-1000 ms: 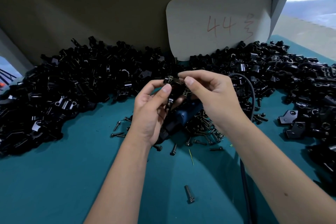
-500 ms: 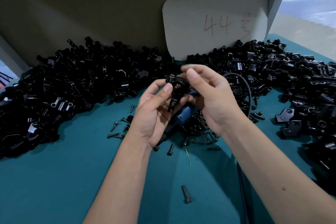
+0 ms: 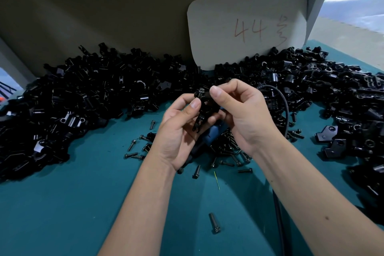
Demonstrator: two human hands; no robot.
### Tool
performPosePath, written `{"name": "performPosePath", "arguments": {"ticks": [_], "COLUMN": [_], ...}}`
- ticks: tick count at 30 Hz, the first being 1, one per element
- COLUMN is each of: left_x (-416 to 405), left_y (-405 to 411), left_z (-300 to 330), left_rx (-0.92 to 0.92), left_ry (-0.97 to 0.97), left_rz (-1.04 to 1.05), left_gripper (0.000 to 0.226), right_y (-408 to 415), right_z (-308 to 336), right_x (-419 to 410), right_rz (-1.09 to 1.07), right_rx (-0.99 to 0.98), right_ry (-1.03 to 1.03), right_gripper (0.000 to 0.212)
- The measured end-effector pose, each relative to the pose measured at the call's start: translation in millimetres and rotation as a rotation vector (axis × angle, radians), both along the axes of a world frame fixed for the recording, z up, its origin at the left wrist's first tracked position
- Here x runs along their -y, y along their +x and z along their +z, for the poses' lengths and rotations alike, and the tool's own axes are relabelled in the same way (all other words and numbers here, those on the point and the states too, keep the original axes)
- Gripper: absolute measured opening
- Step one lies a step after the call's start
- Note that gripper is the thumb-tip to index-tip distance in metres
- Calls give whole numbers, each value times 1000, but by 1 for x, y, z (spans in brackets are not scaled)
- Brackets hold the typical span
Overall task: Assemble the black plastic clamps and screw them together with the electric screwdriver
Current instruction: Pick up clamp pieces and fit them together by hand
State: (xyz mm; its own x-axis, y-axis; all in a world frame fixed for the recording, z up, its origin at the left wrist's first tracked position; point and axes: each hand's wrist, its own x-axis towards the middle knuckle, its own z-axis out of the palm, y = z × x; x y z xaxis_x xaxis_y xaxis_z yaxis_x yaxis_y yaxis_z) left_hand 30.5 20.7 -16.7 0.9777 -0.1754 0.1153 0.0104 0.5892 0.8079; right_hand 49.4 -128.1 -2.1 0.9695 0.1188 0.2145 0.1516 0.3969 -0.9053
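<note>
Your hands, left (image 3: pixel 178 131) and right (image 3: pixel 241 114), meet above the middle of the bench (image 3: pixel 62 203), with a clamp (image 3: pixel 204 108) between them. The screwdriver (image 3: pixel 209 137) lies below them among loose screws (image 3: pixel 230 147). Heaped clamp parts (image 3: pixel 93 93) run behind, left to right. A card (image 3: pixel 247 25) stands behind the heap.

The surface (image 3: pixel 62 203) was teal. The clamp parts (image 3: pixel 93 97) heaped on it were glossy black, and the loose screws (image 3: pixel 214 222) were dark. The screwdriver (image 3: pixel 215 132) body was blue. The pale grey card (image 3: pixel 245 25) carried red handwriting.
</note>
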Motion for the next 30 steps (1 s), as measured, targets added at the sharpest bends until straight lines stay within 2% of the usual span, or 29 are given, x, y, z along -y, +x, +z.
{"name": "performPosePath", "arguments": {"ticks": [3, 5, 7, 9, 14, 17, 21, 25, 30], "left_x": [0, -1, -1, -1, -1, -2, -2, -1, -2], "left_y": [0, 0, 1, 1, 2, 2, 1, 1, 2], "left_z": [0, 0, -1, -2, -2, -3, -3, -2, -3], "left_rx": [10, 0, -5, 2, -21, -17, -26, -21, -36], "left_ry": [-8, -29, -22, -3, -43, -28, -42, -77, -79], "left_rz": [-2, 12, 9, -3, 22, 4, -19, -14, -10], "left_gripper": [4, 2, 3, 3, 10, 5, 3, 3, 7], "right_y": [0, 0, -1, -1, 0, -1, -1, 1, 0], "right_z": [2, 1, 1, 0, 0, -1, -1, -3, -3], "right_x": [3, 4, 3, 1, 4, 2, 1, 3, 0], "right_rz": [72, 93, 49, 5, 62, 10, 11, 74, 19], "right_rx": [-1, -8, -17, -1, -10, -17, 1, -2, -36], "right_ry": [20, 23, 8, 2, 26, 5, 29, 43, 36], "right_gripper": [11, 14, 8, 13, 14, 6, 13, 12, 8]}}
